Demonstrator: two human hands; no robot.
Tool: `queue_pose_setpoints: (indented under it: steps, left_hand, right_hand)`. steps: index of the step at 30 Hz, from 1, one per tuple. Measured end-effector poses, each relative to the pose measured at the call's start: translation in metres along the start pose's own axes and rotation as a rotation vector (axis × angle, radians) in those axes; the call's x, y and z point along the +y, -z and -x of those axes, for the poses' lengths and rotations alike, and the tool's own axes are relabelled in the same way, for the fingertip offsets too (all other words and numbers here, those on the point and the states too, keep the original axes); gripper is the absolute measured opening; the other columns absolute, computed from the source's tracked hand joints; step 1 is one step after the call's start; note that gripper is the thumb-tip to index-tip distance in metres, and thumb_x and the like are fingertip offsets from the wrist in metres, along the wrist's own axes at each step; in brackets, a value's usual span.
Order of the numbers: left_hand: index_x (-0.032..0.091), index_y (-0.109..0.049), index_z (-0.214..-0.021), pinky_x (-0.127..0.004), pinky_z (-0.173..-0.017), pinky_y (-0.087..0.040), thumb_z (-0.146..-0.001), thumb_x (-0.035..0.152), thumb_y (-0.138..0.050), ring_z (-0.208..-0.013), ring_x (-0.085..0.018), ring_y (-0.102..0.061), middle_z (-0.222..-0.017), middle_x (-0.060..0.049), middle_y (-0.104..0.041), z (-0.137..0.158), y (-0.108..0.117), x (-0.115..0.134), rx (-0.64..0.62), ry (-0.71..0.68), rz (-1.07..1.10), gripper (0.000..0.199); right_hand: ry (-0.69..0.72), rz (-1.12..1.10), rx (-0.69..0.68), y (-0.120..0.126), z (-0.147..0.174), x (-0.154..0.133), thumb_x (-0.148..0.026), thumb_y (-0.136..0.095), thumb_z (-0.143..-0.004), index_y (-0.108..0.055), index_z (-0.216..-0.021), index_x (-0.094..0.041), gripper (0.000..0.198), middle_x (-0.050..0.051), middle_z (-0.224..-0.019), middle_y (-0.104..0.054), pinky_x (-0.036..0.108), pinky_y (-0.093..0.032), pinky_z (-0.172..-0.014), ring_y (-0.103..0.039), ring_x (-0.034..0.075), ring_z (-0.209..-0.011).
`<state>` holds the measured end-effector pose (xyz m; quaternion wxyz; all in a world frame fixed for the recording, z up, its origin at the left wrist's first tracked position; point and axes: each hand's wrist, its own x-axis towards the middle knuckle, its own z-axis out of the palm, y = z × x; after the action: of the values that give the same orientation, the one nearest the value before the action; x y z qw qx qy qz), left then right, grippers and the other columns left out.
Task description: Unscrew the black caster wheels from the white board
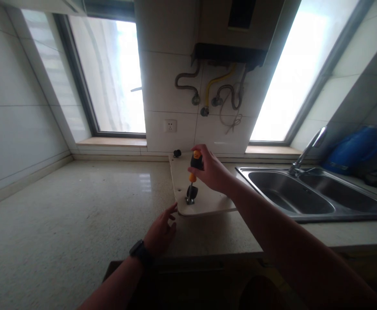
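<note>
My right hand [210,171] is closed around the handle of a black and yellow screwdriver [193,177]. The screwdriver stands nearly upright, its shaft reaching down to the metal plate of a black caster wheel [192,192]. That caster sits near the front left corner of a pale board [208,202], which lies flat on the counter. A second black caster [177,153] is at the board's back left corner. My left hand [162,226] is at the board's front left corner, fingers apart and fingertips at its edge. The screw under the tip is too small to make out.
A double steel sink [292,193] with a faucet [311,148] is to the right of the board. Beyond it stands a blue plastic container [353,148]. The speckled counter [78,224] stretches left. Hoses [214,86] hang below a wall-mounted heater [236,30], near a wall socket [170,125].
</note>
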<state>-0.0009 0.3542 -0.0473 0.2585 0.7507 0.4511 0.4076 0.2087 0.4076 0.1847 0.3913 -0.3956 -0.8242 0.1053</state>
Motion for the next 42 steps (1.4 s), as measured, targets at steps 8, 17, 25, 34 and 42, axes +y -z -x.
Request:
queue_pose_setpoints:
  steps: [8, 17, 25, 34, 42]
  left_hand:
    - [0.030, -0.029, -0.155, -0.034, -0.081, -0.059, -0.092, 0.014, -0.050, -0.102, -0.019, -0.066, -0.136, -0.011, -0.061, 0.000, -0.001, -0.003, 0.007, 0.004, -0.001, 0.068]
    - [0.030, -0.028, -0.156, -0.035, -0.081, -0.058, -0.093, 0.014, -0.050, -0.102, -0.019, -0.065, -0.136, -0.012, -0.061, -0.001, 0.000, -0.002, -0.005, 0.008, -0.001, 0.069]
    - [0.031, -0.027, -0.156, -0.035, -0.081, -0.058, -0.094, 0.015, -0.050, -0.101, -0.019, -0.066, -0.135, -0.011, -0.062, 0.000, 0.000, -0.002, -0.009, 0.017, 0.005, 0.068]
    - [0.030, -0.027, -0.156, -0.035, -0.082, -0.058, -0.093, 0.014, -0.049, -0.104, -0.019, -0.064, -0.134, -0.011, -0.061, 0.000, 0.000, -0.001, -0.012, 0.013, 0.006, 0.069]
    - [0.030, -0.026, -0.156, -0.037, -0.083, -0.057, -0.094, 0.016, -0.049, -0.104, -0.020, -0.065, -0.127, -0.010, -0.065, -0.001, 0.001, 0.000, -0.020, -0.002, 0.006, 0.067]
  right_hand:
    - [-0.028, -0.106, -0.025, -0.006, -0.001, 0.004, -0.028, -0.060, -0.085, -0.032, -0.132, -0.024, 0.055, 0.009, -0.116, -0.054, 0.043, -0.051, -0.085, -0.058, 0.020, -0.093]
    - [0.022, -0.028, 0.013, -0.001, 0.001, 0.002, -0.025, -0.070, -0.081, -0.041, -0.131, -0.027, 0.057, 0.010, -0.121, -0.056, 0.047, -0.048, -0.098, -0.058, 0.025, -0.109]
    - [0.023, -0.229, -0.071, -0.002, 0.012, -0.004, -0.022, -0.061, -0.084, -0.031, -0.132, -0.025, 0.057, 0.011, -0.124, -0.055, 0.042, -0.054, -0.089, -0.063, 0.020, -0.100]
    - [-0.075, -0.092, -0.008, 0.008, 0.018, -0.012, -0.035, -0.071, -0.084, -0.047, -0.123, -0.026, 0.047, 0.002, -0.099, -0.059, 0.034, -0.052, -0.072, -0.057, 0.014, -0.074]
    - [-0.017, -0.231, -0.014, 0.014, 0.036, -0.010, -0.017, -0.062, -0.081, -0.050, -0.131, -0.028, 0.053, 0.007, -0.116, -0.060, 0.037, -0.058, -0.082, -0.067, 0.019, -0.094]
